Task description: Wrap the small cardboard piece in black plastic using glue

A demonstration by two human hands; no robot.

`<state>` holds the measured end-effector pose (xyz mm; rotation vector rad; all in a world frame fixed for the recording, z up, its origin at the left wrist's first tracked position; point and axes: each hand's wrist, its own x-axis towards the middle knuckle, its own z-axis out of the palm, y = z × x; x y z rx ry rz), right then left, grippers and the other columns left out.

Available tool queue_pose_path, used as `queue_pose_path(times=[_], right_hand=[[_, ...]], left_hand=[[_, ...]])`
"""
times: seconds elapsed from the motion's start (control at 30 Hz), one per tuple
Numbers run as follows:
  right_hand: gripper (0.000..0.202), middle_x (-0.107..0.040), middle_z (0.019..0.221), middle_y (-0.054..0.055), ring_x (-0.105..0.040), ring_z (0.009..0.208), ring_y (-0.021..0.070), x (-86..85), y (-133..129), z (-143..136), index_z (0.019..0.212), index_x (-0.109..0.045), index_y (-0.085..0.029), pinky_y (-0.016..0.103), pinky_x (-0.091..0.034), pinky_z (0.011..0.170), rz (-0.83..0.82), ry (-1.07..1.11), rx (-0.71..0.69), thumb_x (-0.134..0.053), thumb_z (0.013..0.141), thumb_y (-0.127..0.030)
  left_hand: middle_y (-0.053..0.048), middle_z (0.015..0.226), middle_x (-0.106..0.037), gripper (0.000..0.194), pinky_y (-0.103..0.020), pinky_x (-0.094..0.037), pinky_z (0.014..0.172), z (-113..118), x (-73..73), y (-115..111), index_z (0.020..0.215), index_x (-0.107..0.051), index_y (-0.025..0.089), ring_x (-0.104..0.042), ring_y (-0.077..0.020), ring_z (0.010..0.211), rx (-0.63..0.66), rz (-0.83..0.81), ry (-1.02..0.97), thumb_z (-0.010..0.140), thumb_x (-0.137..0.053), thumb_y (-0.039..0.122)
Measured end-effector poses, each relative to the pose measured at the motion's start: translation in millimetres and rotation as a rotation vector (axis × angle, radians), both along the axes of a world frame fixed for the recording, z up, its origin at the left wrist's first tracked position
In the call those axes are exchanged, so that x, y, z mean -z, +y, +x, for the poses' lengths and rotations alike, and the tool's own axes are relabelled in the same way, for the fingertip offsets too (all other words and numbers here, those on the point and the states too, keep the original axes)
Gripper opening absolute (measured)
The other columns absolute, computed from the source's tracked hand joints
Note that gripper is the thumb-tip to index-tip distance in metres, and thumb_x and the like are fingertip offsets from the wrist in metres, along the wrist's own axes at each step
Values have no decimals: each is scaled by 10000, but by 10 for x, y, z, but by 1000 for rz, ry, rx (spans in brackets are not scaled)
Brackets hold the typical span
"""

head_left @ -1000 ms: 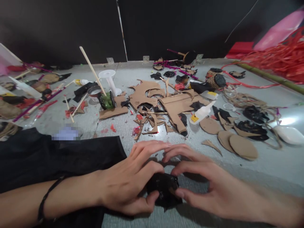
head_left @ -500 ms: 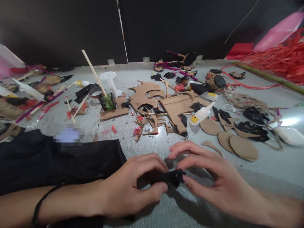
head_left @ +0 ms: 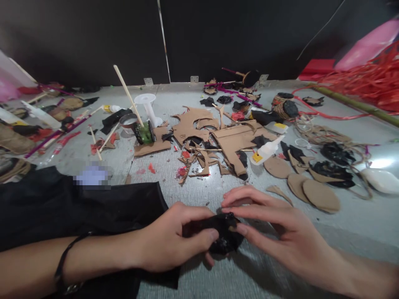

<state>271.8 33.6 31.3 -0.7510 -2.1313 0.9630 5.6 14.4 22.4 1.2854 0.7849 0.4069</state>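
Note:
Between thumb and fingers, my left hand [head_left: 177, 238] grips a small black-wrapped piece [head_left: 227, 236] low at the centre, over the grey surface [head_left: 199, 270]. A shiny, crinkled face of the piece shows, with a small brownish spot near its right edge. My right hand [head_left: 274, 228] touches that edge with thumb and a finger, its other fingers stretched out above. A black sheet [head_left: 124, 207] lies under my left forearm. Round cardboard discs [head_left: 321, 195] lie beyond my right hand.
Torn cardboard [head_left: 230, 141] and scraps spread across the middle. A white glue bottle [head_left: 268, 150] lies beside them. At the left stand a green roll [head_left: 145, 133] with a stick and a white spool [head_left: 146, 104]. Red strips [head_left: 370, 83] are heaped at the far right.
The black piece has turned in my hands, so a broader face shows. My left hand's grip has shifted, with a fingertip now visible beneath the piece. The view has moved slightly.

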Motion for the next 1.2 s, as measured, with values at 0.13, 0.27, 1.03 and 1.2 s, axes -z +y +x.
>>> queue_pose_path(times=[0.13,0.27,1.03,1.2], right_hand=[[296,-783,1217,30,-785,1139,171,2,-6,7,1262,-818,-364,294,-663,981,4,-9,2,-708,1066,-170],[325,-796,1231,46,-795,1142,214,-15,-21,17,1283,-812,-369,353,-683,970,-5,-8,4,-713,1044,-171],[239,-800,1076,32,-809,974,172,29,-39,-93,1141,-854,-322,277,-694,823,87,49,127,-739,1028,-146],[258,-792,1104,31,-804,1012,157,43,-35,-84,1175,-852,-317,263,-686,864,146,24,122,-725,1041,-137]], left_hand=[[-129,957,-831,435,-269,-645,723,-10,8,4,1058,-717,135,-844,-210,752,3,-18,6,1072,-645,564],[-161,999,-832,452,-269,-633,690,-6,20,1,1050,-706,133,-848,-222,742,-1,-18,15,1057,-637,580],[-83,868,-762,367,-234,-629,654,28,26,-16,1022,-699,137,-829,-199,718,-28,22,36,1064,-630,495],[-111,944,-790,381,-257,-656,693,32,37,-17,1054,-716,128,-825,-188,727,-29,-4,14,1068,-639,500]])
